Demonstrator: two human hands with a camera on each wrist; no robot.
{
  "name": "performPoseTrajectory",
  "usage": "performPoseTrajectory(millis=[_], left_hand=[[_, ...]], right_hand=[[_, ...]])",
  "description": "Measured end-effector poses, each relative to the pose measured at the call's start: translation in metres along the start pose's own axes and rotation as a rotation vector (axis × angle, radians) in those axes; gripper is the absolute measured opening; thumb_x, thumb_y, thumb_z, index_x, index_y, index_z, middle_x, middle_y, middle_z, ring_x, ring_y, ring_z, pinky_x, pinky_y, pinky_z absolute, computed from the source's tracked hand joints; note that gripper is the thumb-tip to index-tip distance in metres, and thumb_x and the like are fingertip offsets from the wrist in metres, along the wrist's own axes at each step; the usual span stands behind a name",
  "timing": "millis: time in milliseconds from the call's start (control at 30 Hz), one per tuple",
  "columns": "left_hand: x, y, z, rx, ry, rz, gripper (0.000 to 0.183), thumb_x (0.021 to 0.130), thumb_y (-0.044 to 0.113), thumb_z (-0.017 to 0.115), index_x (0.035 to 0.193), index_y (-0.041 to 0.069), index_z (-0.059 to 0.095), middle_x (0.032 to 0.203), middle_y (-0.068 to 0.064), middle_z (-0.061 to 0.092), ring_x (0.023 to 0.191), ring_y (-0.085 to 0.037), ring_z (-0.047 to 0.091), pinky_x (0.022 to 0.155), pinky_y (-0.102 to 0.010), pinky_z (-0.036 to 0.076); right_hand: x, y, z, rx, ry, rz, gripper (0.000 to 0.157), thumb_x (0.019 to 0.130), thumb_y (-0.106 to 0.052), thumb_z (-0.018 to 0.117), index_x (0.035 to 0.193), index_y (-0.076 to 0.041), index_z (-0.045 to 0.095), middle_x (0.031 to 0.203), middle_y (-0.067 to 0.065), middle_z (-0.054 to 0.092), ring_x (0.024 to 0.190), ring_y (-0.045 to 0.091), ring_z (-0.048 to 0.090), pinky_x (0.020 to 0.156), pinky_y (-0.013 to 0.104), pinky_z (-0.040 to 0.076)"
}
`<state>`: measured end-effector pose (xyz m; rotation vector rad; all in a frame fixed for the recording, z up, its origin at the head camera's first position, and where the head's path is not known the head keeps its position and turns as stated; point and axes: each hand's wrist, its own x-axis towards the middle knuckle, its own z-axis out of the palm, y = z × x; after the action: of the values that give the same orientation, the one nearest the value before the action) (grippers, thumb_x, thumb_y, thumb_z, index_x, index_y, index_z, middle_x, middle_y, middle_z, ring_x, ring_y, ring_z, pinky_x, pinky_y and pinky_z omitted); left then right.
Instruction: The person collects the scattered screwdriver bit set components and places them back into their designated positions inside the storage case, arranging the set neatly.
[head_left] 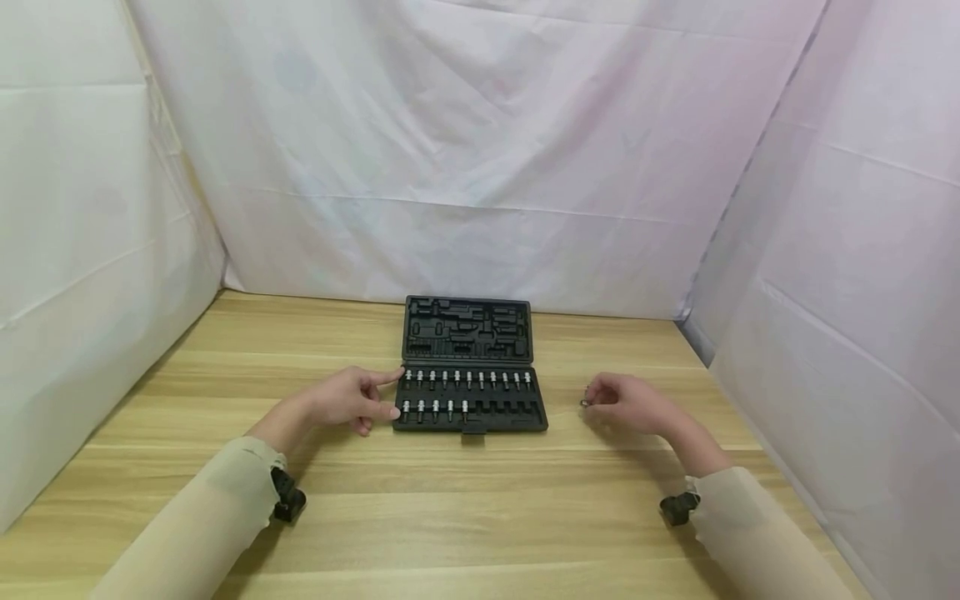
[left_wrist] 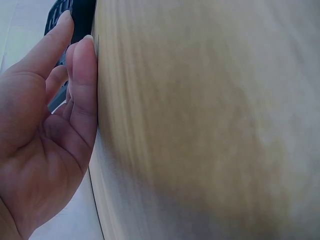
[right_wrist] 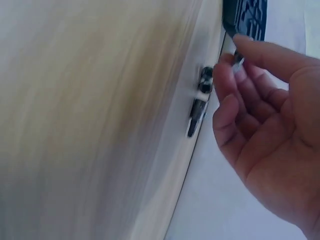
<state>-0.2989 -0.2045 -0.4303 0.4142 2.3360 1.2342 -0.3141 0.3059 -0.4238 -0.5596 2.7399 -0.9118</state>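
Observation:
A black socket case (head_left: 506,422) lies unfolded on the table, lid at the back. Silver-and-dark bit sockets (head_left: 435,408) fill its back row and the left part of the front row; the front row's right slots hold none. My left hand (head_left: 348,398) rests at the case's left edge, index finger and thumb extended along it. To the right of the case, my right hand (head_left: 626,404) pinches a small bit socket (right_wrist: 238,59) between thumb and fingers. Beneath that hand, two more pieces, a bit socket (right_wrist: 196,116) and a short dark one (right_wrist: 205,80), lie on the table.
The wooden table (head_left: 465,517) is enclosed by white cloth at the back (head_left: 465,167) and both sides. The case lid (head_left: 468,329), with moulded recesses, leans back near the rear cloth. Each wrist carries a small black camera (head_left: 288,497).

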Motion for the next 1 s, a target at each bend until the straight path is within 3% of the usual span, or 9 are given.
performPoseTrajectory(millis=[167, 267, 433, 567, 733, 1000], left_hand=[[0.000, 0.000, 0.000, -0.005, 0.000, 0.000, 0.089, 0.100, 0.027, 0.083, 0.173, 0.020, 0.033, 0.095, -0.010, 0.057, 0.072, -0.019, 0.064, 0.070, -0.035, 0.068], [0.000, 0.000, 0.001, -0.005, 0.000, 0.000, 0.089, 0.100, 0.026, 0.083, 0.173, 0.020, 0.033, 0.094, -0.009, 0.057, 0.073, -0.019, 0.064, 0.070, -0.034, 0.068], [0.000, 0.000, 0.000, -0.015, 0.000, -0.002, 0.090, 0.100, 0.025, 0.083, 0.174, 0.020, 0.032, 0.094, -0.009, 0.056, 0.072, -0.018, 0.063, 0.070, -0.034, 0.068], [0.000, 0.000, 0.000, -0.022, -0.003, -0.001, 0.090, 0.100, 0.024, 0.083, 0.174, 0.019, 0.031, 0.093, -0.009, 0.056, 0.072, -0.018, 0.063, 0.070, -0.034, 0.068], [0.001, 0.000, -0.001, -0.026, -0.003, 0.000, 0.090, 0.100, 0.024, 0.083, 0.174, 0.019, 0.032, 0.093, -0.009, 0.056, 0.071, -0.018, 0.063, 0.070, -0.034, 0.068], [0.000, 0.000, -0.001, -0.021, -0.004, 0.002, 0.090, 0.100, 0.024, 0.083, 0.173, 0.018, 0.032, 0.092, -0.008, 0.055, 0.071, -0.018, 0.063, 0.070, -0.034, 0.068]], right_hand=[[0.004, -0.009, 0.005, 0.150, -0.023, -0.054, 0.031, 0.109, -0.019, 0.071, 0.137, -0.007, 0.067, 0.106, 0.015, 0.074, 0.090, 0.028, 0.069, 0.075, 0.036, 0.062], [0.006, -0.014, 0.007, 0.251, -0.033, -0.060, 0.038, 0.110, -0.022, 0.070, 0.143, -0.004, 0.066, 0.113, 0.021, 0.072, 0.092, 0.032, 0.072, 0.077, 0.040, 0.066], [0.009, -0.025, 0.009, 0.440, -0.063, -0.049, 0.046, 0.111, -0.018, 0.065, 0.151, 0.004, 0.056, 0.129, 0.031, 0.063, 0.102, 0.029, 0.076, 0.092, 0.041, 0.069], [0.013, -0.032, 0.012, 0.529, -0.082, -0.057, 0.048, 0.112, -0.015, 0.063, 0.154, 0.007, 0.052, 0.133, 0.037, 0.060, 0.101, 0.023, 0.076, 0.096, 0.045, 0.069], [0.020, -0.042, 0.022, 0.566, -0.079, -0.063, 0.049, 0.110, -0.016, 0.069, 0.151, 0.006, 0.055, 0.131, 0.032, 0.063, 0.102, 0.023, 0.077, 0.094, 0.045, 0.070], [0.033, -0.061, 0.040, 0.526, -0.077, -0.045, 0.046, 0.108, -0.026, 0.074, 0.147, -0.005, 0.063, 0.130, 0.020, 0.068, 0.104, 0.027, 0.078, 0.091, 0.049, 0.070]])
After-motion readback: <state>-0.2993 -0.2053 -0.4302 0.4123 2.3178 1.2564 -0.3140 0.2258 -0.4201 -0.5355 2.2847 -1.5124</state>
